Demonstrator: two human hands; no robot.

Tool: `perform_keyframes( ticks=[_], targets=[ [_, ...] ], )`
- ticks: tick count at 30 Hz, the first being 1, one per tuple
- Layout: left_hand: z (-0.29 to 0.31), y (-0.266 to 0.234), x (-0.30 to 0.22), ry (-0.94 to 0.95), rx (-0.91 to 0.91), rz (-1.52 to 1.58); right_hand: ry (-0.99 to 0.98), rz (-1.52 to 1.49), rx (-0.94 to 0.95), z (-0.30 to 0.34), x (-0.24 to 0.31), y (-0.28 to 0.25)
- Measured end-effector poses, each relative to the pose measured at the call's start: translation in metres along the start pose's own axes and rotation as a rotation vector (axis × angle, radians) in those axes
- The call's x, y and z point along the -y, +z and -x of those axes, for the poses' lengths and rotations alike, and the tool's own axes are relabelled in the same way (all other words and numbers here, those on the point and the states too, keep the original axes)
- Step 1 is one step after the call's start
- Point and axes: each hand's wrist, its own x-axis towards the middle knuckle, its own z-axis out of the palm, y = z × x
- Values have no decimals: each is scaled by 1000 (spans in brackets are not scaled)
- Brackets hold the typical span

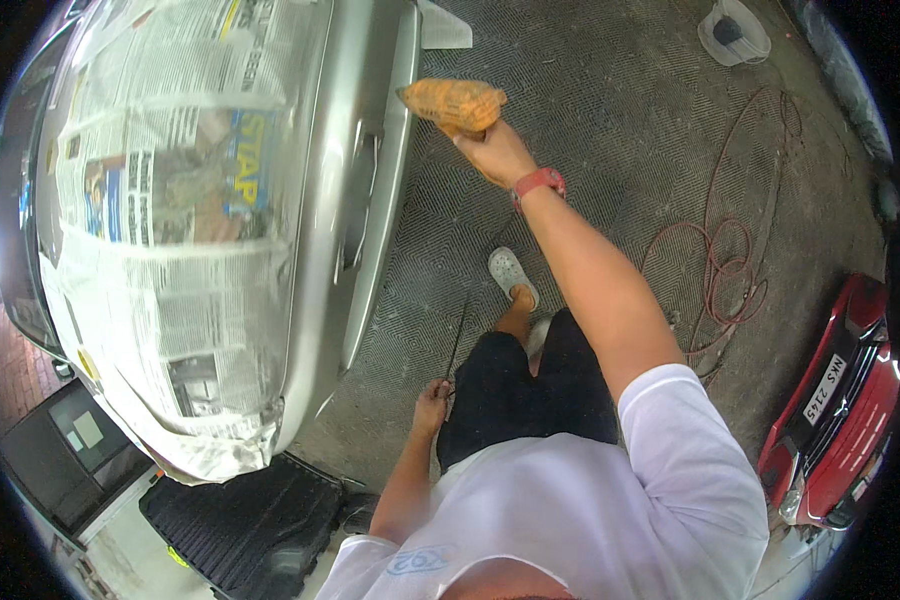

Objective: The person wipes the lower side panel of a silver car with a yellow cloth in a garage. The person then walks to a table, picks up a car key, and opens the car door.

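Note:
My right hand (pixel 495 152) is stretched out in front of me, shut on a crumpled orange cloth (pixel 454 103) that it holds against the edge of a silver car panel (pixel 370 190). Newspaper sheets (pixel 180 200) cover most of that car's body. A red band sits on my right wrist. Low beside my hip, my left hand (pixel 431 405) grips the end of a thin dark hose (pixel 457 335) that runs forward along the ground.
A red coiled hose (pixel 730 260) lies on the patterned floor to the right. A red car's front (pixel 840 400) is at the lower right. A clear plastic container (pixel 733 32) stands at the top. A black mat (pixel 250 520) lies under the silver car.

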Motion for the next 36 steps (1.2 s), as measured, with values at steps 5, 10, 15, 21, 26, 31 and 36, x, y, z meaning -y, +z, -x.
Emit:
perform_keyframes(
  ticks=[5, 10, 15, 21, 26, 31, 36],
  targets=[
    [-6, -15, -126, -22, -2, 81, -30, -31, -118, -112, 12, -63],
    [-24, 17, -136, 4, -152, 122, 36, -88, -208, -163, 12, -96],
    [-1, 32, -250, -182, -196, 117, -117, 226, -10, -169, -98, -92],
    [9, 78, -326, -249, -117, 34, 463, 177, 863, -90, -115, -128],
    [7, 95, -417, -96, -72, -108, 447, 108, 851, -180, -81, -201],
    [-12, 114, -452, -176, -62, -4, 154, 184, 203, -333, -31, -244],
    [-39, 120, -476, -93, -170, 174, -123, -62, -57, -403, 94, -281]
  ],
)
